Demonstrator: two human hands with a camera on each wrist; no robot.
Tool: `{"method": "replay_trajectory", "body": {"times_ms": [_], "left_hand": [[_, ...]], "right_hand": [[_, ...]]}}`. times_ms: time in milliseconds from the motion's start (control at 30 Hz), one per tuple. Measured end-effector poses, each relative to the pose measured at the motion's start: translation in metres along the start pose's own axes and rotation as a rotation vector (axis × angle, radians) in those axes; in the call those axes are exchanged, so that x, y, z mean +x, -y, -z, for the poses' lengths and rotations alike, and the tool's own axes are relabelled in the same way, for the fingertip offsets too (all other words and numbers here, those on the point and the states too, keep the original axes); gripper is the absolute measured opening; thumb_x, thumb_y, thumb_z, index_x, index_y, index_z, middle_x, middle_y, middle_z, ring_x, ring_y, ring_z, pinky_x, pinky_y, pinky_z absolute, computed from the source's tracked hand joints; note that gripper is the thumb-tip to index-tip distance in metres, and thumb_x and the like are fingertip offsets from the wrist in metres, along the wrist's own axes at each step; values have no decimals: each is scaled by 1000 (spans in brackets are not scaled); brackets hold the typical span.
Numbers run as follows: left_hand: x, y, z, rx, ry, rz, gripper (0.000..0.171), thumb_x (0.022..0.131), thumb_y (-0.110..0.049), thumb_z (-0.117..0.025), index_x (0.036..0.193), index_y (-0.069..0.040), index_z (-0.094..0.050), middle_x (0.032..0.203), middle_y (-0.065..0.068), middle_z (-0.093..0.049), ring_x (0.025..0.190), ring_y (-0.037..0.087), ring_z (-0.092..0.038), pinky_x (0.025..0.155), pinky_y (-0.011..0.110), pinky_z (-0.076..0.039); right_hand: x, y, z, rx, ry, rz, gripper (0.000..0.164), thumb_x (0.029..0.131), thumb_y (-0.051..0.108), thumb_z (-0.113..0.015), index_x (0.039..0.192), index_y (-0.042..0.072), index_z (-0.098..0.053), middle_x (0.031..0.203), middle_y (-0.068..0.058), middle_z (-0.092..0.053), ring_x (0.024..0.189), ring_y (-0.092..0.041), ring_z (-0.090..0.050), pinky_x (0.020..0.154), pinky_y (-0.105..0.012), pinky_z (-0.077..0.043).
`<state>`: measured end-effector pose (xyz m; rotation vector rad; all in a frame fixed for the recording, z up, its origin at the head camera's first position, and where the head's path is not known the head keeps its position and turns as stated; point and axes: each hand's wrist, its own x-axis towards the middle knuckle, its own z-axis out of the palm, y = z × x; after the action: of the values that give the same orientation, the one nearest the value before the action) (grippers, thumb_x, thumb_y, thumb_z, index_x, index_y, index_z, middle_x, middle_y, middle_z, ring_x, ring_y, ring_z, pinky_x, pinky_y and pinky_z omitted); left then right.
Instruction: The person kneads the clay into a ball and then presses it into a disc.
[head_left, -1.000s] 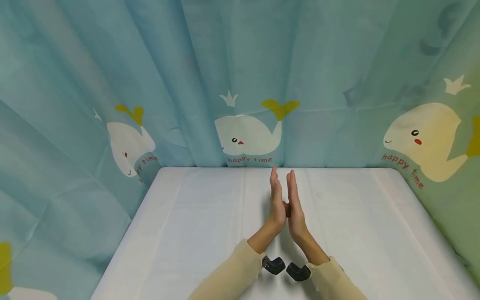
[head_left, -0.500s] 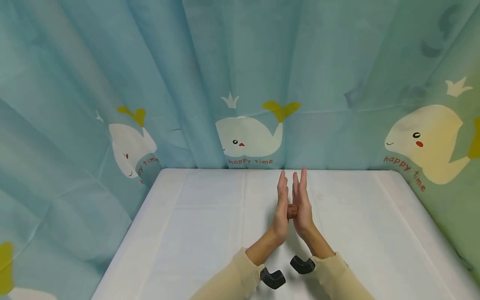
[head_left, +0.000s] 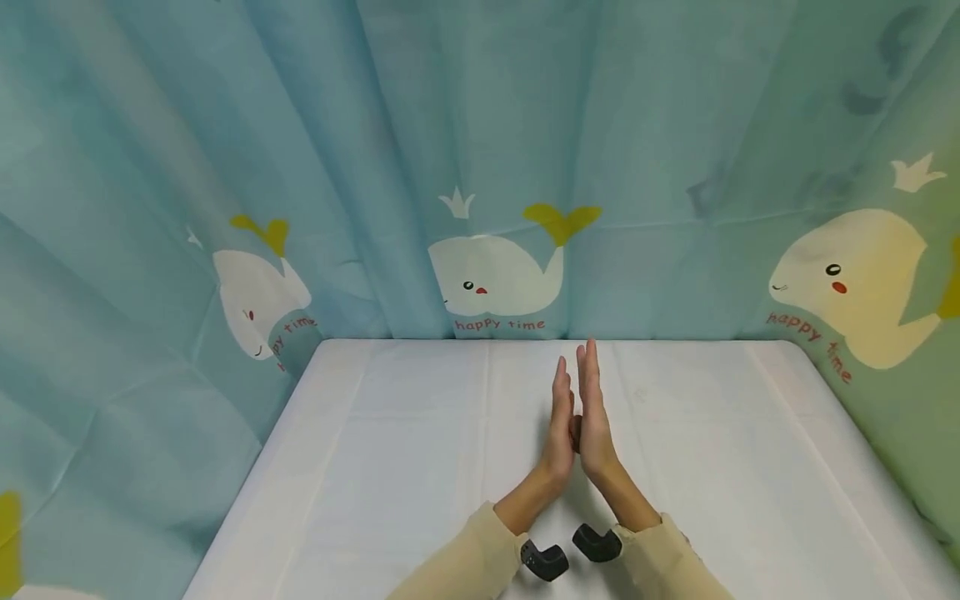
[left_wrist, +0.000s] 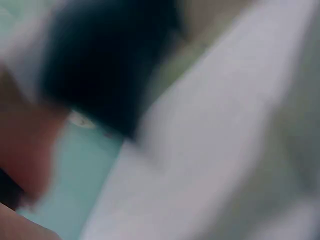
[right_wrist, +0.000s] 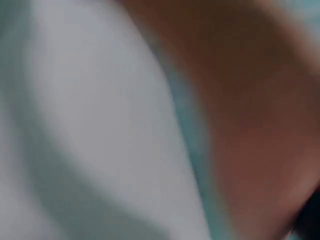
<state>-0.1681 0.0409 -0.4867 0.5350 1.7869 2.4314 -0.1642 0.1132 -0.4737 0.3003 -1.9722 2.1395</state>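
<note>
Hands, the left hand (head_left: pixel 559 433) and the right hand (head_left: pixel 595 425), are facing each other palm to palm over a white-covered table (head_left: pixel 420 467), a little right of the middle in the head view. A small brown lump (head_left: pixel 576 434) is sitting between them, near the lower palms, and appearing to touch both; most of it is hiding behind the hands, so its full shape is not showing. Neither hand is curling round it: the fingers (head_left: pixel 592 375) of both are stretching out straight and pointing toward the far edge of the table, with the two sets standing close but slightly apart. The right fingertips are reaching a little farther up the head view than the left ones. Bare wrists are running down into a cream left sleeve (head_left: pixel 468 554) and a cream right sleeve (head_left: pixel 671 558). At the cuffs, a black left device (head_left: pixel 544 561) and a black right device (head_left: pixel 597 542) are jutting inward, near each other with a gap between. Behind the table a blue-green curtain (head_left: pixel 652 125) is hanging in folds, showing white whales (head_left: pixel 495 275) with yellow tails and red lettering (head_left: pixel 500 324). Both wrist views are blurring heavily, giving skin, white surface and blue-green patches without revealing the lump.
</note>
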Motion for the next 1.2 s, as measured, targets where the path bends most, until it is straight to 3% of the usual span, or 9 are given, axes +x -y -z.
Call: {"method": "replay_trajectory", "body": {"times_ms": [100, 333, 400, 600, 733, 800, 900, 1067, 1200], "left_hand": [[-1, -14, 1, 27, 26, -7, 61, 112, -46, -12, 167, -22, -2, 173, 3, 3, 154, 27, -18, 112, 28, -33], [16, -26, 12, 5, -69, 50, 60, 110, -49, -14, 167, -32, -2, 172, 1, 1, 158, 26, -2, 125, 48, -4], [20, -24, 17, 35, -114, 64, 60, 110, -50, -14, 166, -33, -4, 172, 0, -2, 157, 24, -7, 120, 47, -21], [13, -23, 14, 169, 22, -6, 60, 111, -49, -12, 167, -31, -3, 172, -1, -4, 110, 14, -55, 54, 21, -33], [4, -28, 7, 164, 91, -78, 61, 111, -48, -11, 167, -28, 1, 172, -3, 0, 78, 10, -49, 74, 22, -40], [3, -31, 7, 162, 76, -102, 61, 111, -46, -9, 167, -26, 2, 173, -2, 2, 123, 12, -52, 105, 32, -38], [8, -32, 11, 142, 8, -97, 60, 111, -44, -9, 167, -25, 0, 173, 0, 1, 157, 16, 0, 124, 50, -5], [13, -20, 18, 129, -30, -16, 58, 111, -46, -11, 167, -30, -2, 172, 0, -1, 154, 20, -15, 121, 49, -18], [4, -15, 15, 148, 26, -6, 60, 111, -48, -13, 167, -28, -3, 173, 2, -3, 151, 18, -21, 116, 37, -26]], "right_hand": [[5, -7, 2, 12, -2, -62, 55, 112, 44, -8, 165, 36, 2, 172, 4, -1, 158, -16, 0, 125, -43, -6], [-7, -3, -8, 41, 69, -62, 54, 112, 45, -4, 165, 39, 5, 172, 4, 2, 134, -3, -41, 91, -18, -34], [-11, 5, -14, 47, 97, -34, 54, 111, 44, -5, 165, 38, 5, 172, 5, 0, 134, -4, -41, 101, -23, -31], [5, 21, -9, 135, 44, -57, 57, 109, 56, -9, 163, 44, 5, 172, 10, -1, 157, -10, 4, 114, -32, -21], [18, 8, 3, 145, -10, -162, 56, 108, 61, -10, 160, 51, 6, 171, 12, 4, 157, -10, 5, 76, -16, -39], [16, 1, 3, 137, -4, -191, 55, 108, 60, -10, 161, 51, 6, 171, 12, 5, 156, -14, -5, 64, -17, -36], [2, -3, -5, 114, 55, -176, 55, 110, 52, -7, 163, 44, 8, 172, 7, 4, 156, -17, -6, 92, -22, -41], [-12, 6, -17, 42, 84, -71, 54, 112, 43, -6, 164, 39, 7, 172, 6, 0, 157, -17, 3, 121, -57, -1], [-4, 14, -11, 37, 25, -90, 53, 110, 51, -8, 162, 48, 2, 172, 9, -4, 155, -17, -15, 100, -39, -42]]}}
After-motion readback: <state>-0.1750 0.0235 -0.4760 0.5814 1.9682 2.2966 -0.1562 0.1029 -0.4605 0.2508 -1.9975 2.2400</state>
